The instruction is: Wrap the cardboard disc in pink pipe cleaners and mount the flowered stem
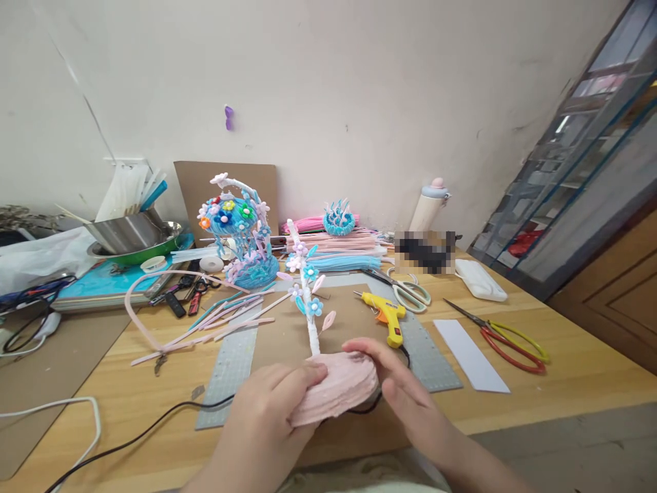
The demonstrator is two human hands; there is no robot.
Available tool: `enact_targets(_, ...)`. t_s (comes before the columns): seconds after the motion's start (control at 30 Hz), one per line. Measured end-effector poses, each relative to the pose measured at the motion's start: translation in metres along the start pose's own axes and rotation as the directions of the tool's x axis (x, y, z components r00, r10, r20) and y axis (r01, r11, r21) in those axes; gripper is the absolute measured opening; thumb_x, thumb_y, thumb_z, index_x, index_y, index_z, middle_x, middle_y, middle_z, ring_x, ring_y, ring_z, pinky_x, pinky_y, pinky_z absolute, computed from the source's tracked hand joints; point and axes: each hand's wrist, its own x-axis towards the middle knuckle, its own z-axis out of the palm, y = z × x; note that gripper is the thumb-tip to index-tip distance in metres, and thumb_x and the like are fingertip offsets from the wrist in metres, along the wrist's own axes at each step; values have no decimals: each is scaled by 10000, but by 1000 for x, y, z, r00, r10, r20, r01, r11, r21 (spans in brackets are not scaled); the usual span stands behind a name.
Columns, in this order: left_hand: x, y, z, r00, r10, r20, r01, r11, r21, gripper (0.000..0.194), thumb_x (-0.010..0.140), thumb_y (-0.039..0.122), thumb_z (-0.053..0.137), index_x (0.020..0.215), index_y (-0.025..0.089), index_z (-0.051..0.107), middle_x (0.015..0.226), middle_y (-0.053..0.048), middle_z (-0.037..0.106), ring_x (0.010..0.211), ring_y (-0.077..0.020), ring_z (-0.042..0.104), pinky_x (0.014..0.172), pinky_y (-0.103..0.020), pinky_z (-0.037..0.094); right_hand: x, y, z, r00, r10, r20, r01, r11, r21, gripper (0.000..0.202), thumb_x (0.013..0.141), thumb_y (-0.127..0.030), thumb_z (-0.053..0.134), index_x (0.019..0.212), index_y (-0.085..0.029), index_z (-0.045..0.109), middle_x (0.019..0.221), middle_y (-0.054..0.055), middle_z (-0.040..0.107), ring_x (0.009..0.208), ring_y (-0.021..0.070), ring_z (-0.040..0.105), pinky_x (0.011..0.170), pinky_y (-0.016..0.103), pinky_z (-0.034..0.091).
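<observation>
A round pale-pink fuzzy base (339, 387), seemingly wound from pipe cleaners, is tilted up between my hands near the table's front edge. From its far side rises a white wrapped stem (311, 322) bearing pink, blue and lilac flowers and leaves. My left hand (274, 397) is closed round the base's left side, thumb on top. Curled along its right edge is my right hand (397, 383), fingertips touching the rim and thumb beside it; its lower fingers are hidden. Just beyond, a yellow hot glue gun (384, 315) lies on the brown board (354, 308).
A finished-looking flowered jellyfish lamp shape (230, 233) stands behind on the left. Pipe cleaner bundles (339, 257) lie at the back. Scissors (410, 294), red-and-yellow-handled scissors (508, 342) and a white strip (469, 356) lie right. A black cord (154, 418) crosses the left front.
</observation>
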Motion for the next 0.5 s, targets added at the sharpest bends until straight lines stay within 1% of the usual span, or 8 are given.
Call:
enact_targets(0.03, -2, 0, -1, 1000, 16, -22, -16, 1000, -15, 375, 720, 84, 636, 1063, 235, 627, 908, -20, 771, 788, -196, 735, 658, -272, 574, 1, 1, 1, 1000, 4, -3, -4, 999, 36, 420, 989, -521, 344, 1288, -304, 544, 1340, 70, 529, 1274, 244, 465, 1071, 358, 371)
enact_targets(0.1, -3, -1, -3, 998, 46, -51, -49, 998, -46, 343, 737, 89, 618, 1046, 237, 620, 907, -10, 775, 803, -179, 741, 679, -250, 582, 4, 1, 4, 1000, -14, 5, 13, 998, 61, 390, 1007, -477, 322, 1189, -304, 620, 1290, 56, 562, 1284, 229, 450, 1090, 336, 337)
enact_targets(0.17, -3, -1, -3, 996, 55, -69, -59, 996, -66, 298, 764, 112, 612, 1034, 238, 616, 904, -7, 778, 805, -163, 746, 690, -225, 585, 7, -1, 7, 998, -56, 38, 54, 996, 65, 362, 1002, -470, 351, 1156, -302, 631, 1249, 55, 567, 1255, 224, 467, 1068, 323, 353)
enact_targets(0.23, -3, -2, -3, 995, 53, -84, -60, 996, -72, 236, 805, 161, 618, 1027, 241, 616, 896, -7, 781, 798, -153, 748, 694, -210, 587, 8, -1, 10, 995, -87, 55, 84, 995, 50, 340, 1001, -466, 362, 1130, -296, 627, 1195, 56, 564, 1182, 213, 507, 1022, 313, 386)
enact_targets(0.3, -4, -4, -2, 993, 58, -104, -65, 996, -68, 183, 843, 276, 644, 1021, 243, 616, 883, -10, 783, 789, -155, 750, 690, -210, 590, 9, -1, 13, 993, -110, 44, 109, 994, 22, 302, 1006, -440, 373, 1107, -293, 617, 1149, 50, 556, 1109, 194, 533, 982, 304, 405)
enact_targets(0.4, -7, -7, 0, 989, 67, -136, -76, 995, -67, 294, 835, 464, 659, 1016, 236, 614, 872, -19, 784, 783, -160, 750, 694, -213, 594, 10, -1, 18, 986, -165, 5, 165, 986, -18, 247, 1014, -390, 385, 1084, -292, 601, 1103, 39, 550, 1053, 174, 537, 946, 296, 412)
enact_targets(0.43, -8, -7, 0, 989, 63, -137, -73, 995, -69, 315, 831, 487, 656, 1015, 234, 615, 870, -19, 785, 784, -159, 751, 698, -210, 593, 11, -1, 20, 984, -180, -1, 180, 983, -27, 238, 1015, -382, 389, 1079, -288, 598, 1093, 39, 549, 1047, 174, 536, 937, 297, 413)
enact_targets(0.5, -9, -9, 1, 989, 51, -137, -62, 995, -76, 306, 839, 484, 648, 1014, 235, 618, 860, -15, 784, 775, -153, 751, 690, -201, 591, 12, -3, 23, 982, -189, -6, 189, 981, -38, 225, 1013, -373, 399, 1063, -276, 597, 1073, 42, 549, 1034, 177, 537, 920, 304, 414)
